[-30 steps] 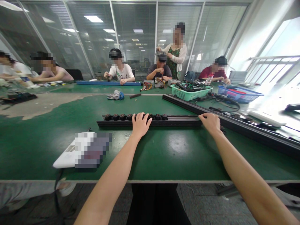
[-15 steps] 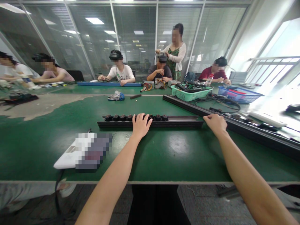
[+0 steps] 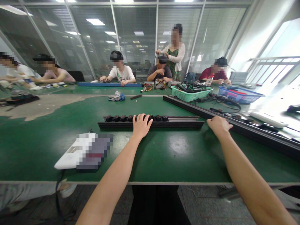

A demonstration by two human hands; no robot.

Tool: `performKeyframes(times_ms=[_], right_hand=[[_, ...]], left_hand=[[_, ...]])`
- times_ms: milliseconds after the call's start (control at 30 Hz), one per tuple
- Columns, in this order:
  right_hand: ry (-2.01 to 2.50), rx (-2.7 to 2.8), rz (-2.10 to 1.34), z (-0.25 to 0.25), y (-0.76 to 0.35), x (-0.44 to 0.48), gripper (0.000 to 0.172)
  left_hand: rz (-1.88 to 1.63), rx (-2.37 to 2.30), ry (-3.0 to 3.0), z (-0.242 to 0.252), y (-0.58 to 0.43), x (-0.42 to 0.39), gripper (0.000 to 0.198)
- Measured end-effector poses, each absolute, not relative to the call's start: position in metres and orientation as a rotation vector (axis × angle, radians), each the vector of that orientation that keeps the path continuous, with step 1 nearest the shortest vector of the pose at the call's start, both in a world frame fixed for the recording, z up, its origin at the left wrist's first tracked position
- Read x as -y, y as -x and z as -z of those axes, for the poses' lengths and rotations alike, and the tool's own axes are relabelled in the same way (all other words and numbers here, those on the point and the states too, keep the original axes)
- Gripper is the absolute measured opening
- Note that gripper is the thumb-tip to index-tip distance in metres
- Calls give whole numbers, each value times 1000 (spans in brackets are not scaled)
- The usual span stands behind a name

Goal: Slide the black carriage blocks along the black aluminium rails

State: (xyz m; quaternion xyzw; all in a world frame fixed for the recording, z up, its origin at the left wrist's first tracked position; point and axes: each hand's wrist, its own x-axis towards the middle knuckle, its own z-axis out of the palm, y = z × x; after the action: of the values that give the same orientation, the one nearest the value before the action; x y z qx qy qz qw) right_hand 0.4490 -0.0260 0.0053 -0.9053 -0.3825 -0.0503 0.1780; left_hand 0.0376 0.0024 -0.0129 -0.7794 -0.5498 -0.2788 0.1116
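My left hand (image 3: 141,126) lies curled over a long black metal rail (image 3: 180,125), with its fingers among a row of round black fittings (image 3: 116,118) along the rail's far side. My right hand (image 3: 219,125) is off the rail's right end, with its fingers spread and touching a longer black aluminium extrusion (image 3: 248,132) that runs diagonally to the right. Nothing shows in that hand. The rail lies across a green workbench (image 3: 47,150).
A white object (image 3: 67,159), partly pixelated, lies left of my arms. A crumpled cloth (image 3: 116,97) and a dark bar lie further off. A green basket (image 3: 191,93) of cables and a blue basket (image 3: 239,95) stand at the back right, with several co-workers beyond.
My right hand has moved rightward, off the end of the black rail and onto the diagonal extrusion. My left hand has stayed on the rail.
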Motion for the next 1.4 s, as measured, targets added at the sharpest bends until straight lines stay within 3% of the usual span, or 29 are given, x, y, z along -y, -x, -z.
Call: performKeyframes(times_ms=[367, 600, 733, 933, 1400], right_hand=[[2604, 1122, 295, -14, -435, 35, 51], [2218, 1386, 575, -5, -388, 36, 50], [1817, 1774, 475, 15, -340, 29, 48], [1394, 2172, 365, 29, -280, 37, 63], [1350, 2279, 381, 11, -268, 26, 59]], left_hand=[[818, 1616, 2290, 14, -38, -4, 47], [823, 1627, 2294, 12, -39, -3, 46], [830, 1618, 2302, 13, -38, -3, 47], [809, 1611, 2293, 13, -38, -3, 48], [835, 1572, 2263, 16, -38, -4, 46]])
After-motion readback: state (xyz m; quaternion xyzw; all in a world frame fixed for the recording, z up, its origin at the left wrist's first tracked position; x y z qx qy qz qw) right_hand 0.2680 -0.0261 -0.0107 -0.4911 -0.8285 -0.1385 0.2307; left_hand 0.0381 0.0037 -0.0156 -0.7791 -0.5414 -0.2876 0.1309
